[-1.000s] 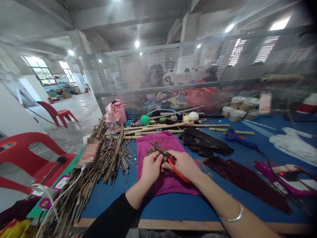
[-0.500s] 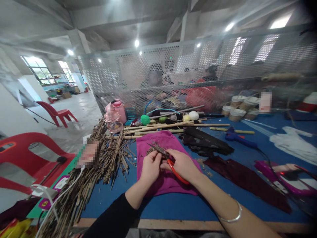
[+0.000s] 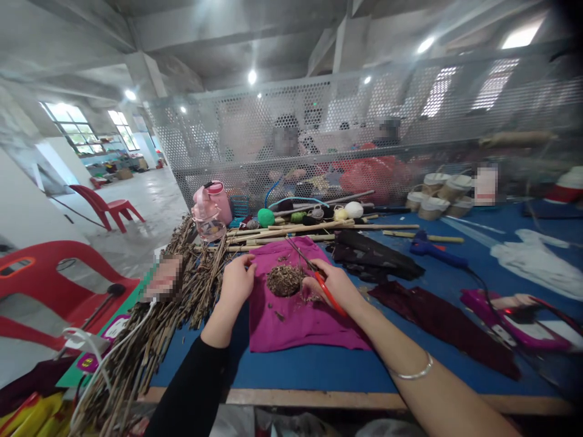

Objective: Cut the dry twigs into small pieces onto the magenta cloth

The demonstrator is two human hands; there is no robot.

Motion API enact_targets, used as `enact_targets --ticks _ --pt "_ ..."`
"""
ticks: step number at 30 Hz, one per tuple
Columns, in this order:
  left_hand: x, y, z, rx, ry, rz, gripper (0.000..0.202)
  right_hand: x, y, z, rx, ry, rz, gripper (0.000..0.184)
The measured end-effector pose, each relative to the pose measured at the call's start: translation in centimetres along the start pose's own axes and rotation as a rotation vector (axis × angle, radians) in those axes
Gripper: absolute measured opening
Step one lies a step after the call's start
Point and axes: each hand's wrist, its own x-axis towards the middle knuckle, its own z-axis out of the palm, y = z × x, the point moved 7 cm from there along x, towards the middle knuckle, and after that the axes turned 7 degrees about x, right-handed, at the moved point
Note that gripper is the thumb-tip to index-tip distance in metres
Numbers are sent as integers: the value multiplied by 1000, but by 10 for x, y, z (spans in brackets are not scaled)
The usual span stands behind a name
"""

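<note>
My right hand (image 3: 334,285) grips red-handled scissors (image 3: 327,290), whose dark blades point up and to the left over a magenta cloth (image 3: 300,331). Beside the blades, a small mound of chopped dry brown plant bits (image 3: 285,280) lies on the cloth, with loose scraps around it. At the cloth's left edge my left hand (image 3: 237,282) hovers with curved fingers apart and nothing visible in them. Close to it, on the left, a heap of dry stalks (image 3: 200,279) spreads over the blue table (image 3: 209,364).
Wooden sticks (image 3: 319,228) and yarn balls (image 3: 266,217) lie along the back, near a pink bottle (image 3: 209,218). Black cloth (image 3: 378,258), maroon cloth (image 3: 441,325) and a blue glue gun (image 3: 439,252) are on the right. A perforated metal screen (image 3: 218,145) stands behind.
My left hand has moved left, away from the scissors, uncovering the mound of chopped bits. My right hand, still holding the scissors, has shifted slightly right, and the blades tilt more upward.
</note>
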Motion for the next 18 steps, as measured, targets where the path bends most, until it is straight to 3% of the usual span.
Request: enact_targets --ticks 3,6,9,13,16,18 --pt "2 -10 16 298 -205 28 24 2 7 -4 -43 51 -8 45" --pt "-1 -10 32 415 -307 38 22 3 11 -7 -31 76 -19 47" --pt "-3 -8 36 457 -296 15 23 3 12 -10 -17 103 -26 49" --pt "-5 -2 27 469 -239 14 27 3 12 -14 2 129 -29 50" --pt "3 18 12 303 -131 122 26 3 11 -17 28 144 -24 47" --pt "15 35 10 154 -122 221 26 3 12 -18 33 148 -16 46"
